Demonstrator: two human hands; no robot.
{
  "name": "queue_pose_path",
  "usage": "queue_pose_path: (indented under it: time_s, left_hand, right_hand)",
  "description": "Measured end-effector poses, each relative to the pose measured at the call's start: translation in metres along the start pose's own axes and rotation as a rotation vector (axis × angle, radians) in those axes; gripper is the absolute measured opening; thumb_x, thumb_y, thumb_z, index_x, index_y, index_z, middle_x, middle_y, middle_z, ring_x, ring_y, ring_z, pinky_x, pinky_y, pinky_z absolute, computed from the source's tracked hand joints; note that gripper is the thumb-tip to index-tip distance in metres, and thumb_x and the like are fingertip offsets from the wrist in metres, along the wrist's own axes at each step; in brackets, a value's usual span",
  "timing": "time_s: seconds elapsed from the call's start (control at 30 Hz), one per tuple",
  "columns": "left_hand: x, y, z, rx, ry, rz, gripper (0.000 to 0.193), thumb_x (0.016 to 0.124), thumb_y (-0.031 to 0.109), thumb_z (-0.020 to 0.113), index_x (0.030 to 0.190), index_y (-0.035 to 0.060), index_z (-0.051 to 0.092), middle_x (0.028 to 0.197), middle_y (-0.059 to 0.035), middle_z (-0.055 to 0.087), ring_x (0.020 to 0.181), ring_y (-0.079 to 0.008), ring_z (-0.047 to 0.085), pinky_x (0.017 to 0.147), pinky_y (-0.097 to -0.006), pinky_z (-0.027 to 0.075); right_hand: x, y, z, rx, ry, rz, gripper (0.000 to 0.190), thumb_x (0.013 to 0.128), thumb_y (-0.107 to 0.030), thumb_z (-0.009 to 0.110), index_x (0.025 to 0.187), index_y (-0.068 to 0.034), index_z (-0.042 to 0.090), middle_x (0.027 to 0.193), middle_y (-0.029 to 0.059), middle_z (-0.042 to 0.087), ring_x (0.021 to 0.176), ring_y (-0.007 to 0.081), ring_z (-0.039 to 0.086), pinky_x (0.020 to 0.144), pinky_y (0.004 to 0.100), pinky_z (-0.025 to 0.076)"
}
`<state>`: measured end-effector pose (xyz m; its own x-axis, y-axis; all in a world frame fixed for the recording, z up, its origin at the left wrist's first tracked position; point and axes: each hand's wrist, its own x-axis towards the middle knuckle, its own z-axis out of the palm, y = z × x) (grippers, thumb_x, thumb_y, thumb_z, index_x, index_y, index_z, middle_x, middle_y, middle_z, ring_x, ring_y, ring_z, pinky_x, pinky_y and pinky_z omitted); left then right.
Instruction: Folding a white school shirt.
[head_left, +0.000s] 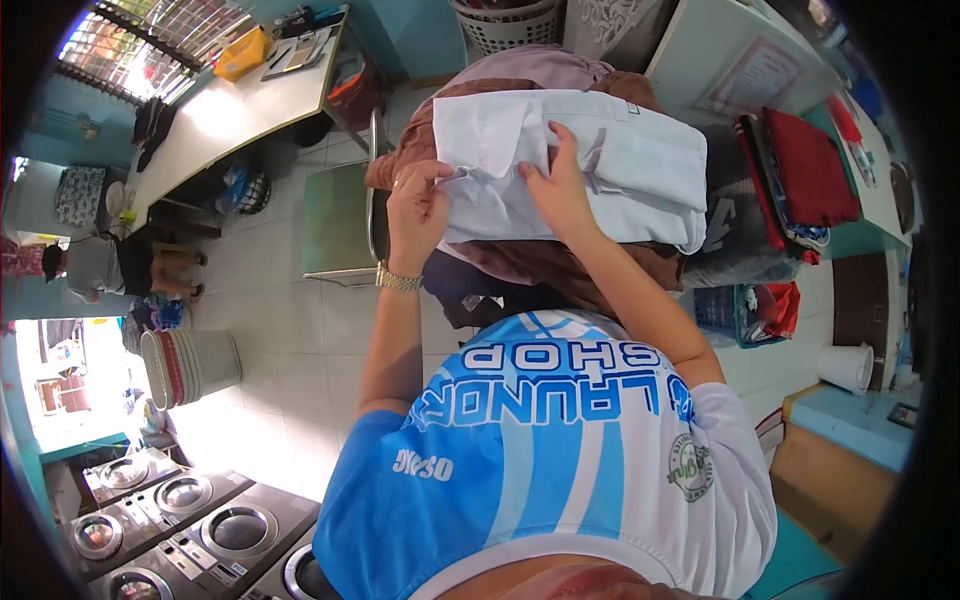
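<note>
A white garment (517, 210), partly folded, lies across a brown cloth (409, 139) in front of me. A small tag shows near its far edge, and a flat folded section covers its right side. My left hand (416, 206), with a gold-coloured watch on the wrist, pinches a crumpled edge at the garment's left part. On the middle of the garment, my right hand (559, 191) has thumb and index finger spread apart, both touching the fabric. The remaining right fingers are mostly hidden.
A green-seated metal chair (337, 217) stands left of the garment. Folded dark red clothes (810, 169) are stacked at right, above a blue basket (716, 311). Stacked baskets (191, 367), front-loading machines (232, 529) and another person (112, 262) are further left.
</note>
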<state>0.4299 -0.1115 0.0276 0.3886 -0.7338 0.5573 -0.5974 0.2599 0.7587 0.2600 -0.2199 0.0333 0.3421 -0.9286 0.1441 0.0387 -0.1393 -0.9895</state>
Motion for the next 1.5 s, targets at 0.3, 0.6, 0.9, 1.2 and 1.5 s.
queue_pose_path:
  time_s: [0.3, 0.6, 0.9, 1.2, 1.5]
  left_hand:
    - [-0.007, 0.003, -0.007, -0.067, -0.108, -0.091, 0.011, 0.086, -0.002, 0.065, 0.096, 0.0010, 0.065, 0.108, -0.0079, 0.062, 0.094, -0.0173, 0.061, 0.079, -0.0284, 0.051]
    - [-0.007, -0.019, -0.007, -0.341, -0.066, -0.083, 0.011, 0.090, 0.001, 0.065, 0.101, 0.0009, 0.065, 0.117, -0.0070, 0.055, 0.105, -0.0142, 0.057, 0.087, -0.0259, 0.051]
    - [-0.009, -0.012, 0.000, -0.041, -0.048, 0.012, 0.010, 0.088, 0.002, 0.067, 0.098, -0.0004, 0.065, 0.115, -0.0103, 0.060, 0.100, -0.0161, 0.060, 0.078, -0.0243, 0.051]
    - [0.000, 0.000, -0.013, -0.016, -0.080, -0.079, 0.021, 0.082, 0.000, 0.067, 0.102, 0.0015, 0.067, 0.105, -0.0102, 0.065, 0.091, -0.0230, 0.063, 0.079, -0.0316, 0.051]
    - [0.014, 0.007, -0.020, 0.142, -0.134, 0.097, 0.017, 0.078, 0.000, 0.069, 0.095, 0.0034, 0.070, 0.093, -0.0093, 0.066, 0.084, -0.0242, 0.063, 0.075, -0.0327, 0.050]
  right_hand:
    - [-0.023, -0.017, -0.010, -0.847, -0.402, -0.351, 0.013, 0.082, -0.006, 0.058, 0.091, -0.004, 0.067, 0.088, 0.0133, 0.060, 0.088, 0.0395, 0.058, 0.083, 0.0463, 0.045]
    - [0.006, -0.022, 0.013, 0.683, -0.524, 0.855, 0.020, 0.096, -0.007, 0.055, 0.113, 0.000, 0.062, 0.105, 0.0112, 0.066, 0.102, 0.0203, 0.064, 0.090, 0.0354, 0.049]
    - [-0.015, -0.007, 0.007, 0.136, -0.329, 0.116, 0.017, 0.082, 0.005, 0.060, 0.098, -0.001, 0.059, 0.086, 0.0015, 0.063, 0.079, 0.0092, 0.057, 0.075, 0.0239, 0.045]
    - [-0.013, -0.002, 0.008, 0.161, -0.188, 0.189, 0.017, 0.081, 0.008, 0.054, 0.093, -0.003, 0.058, 0.082, 0.0002, 0.058, 0.077, 0.0078, 0.053, 0.071, 0.0219, 0.042]
    - [-0.011, -0.027, 0.002, 0.175, -0.358, 0.165, 0.009, 0.089, 0.005, 0.057, 0.089, -0.004, 0.057, 0.083, -0.0024, 0.056, 0.079, 0.0056, 0.050, 0.073, 0.0220, 0.041]
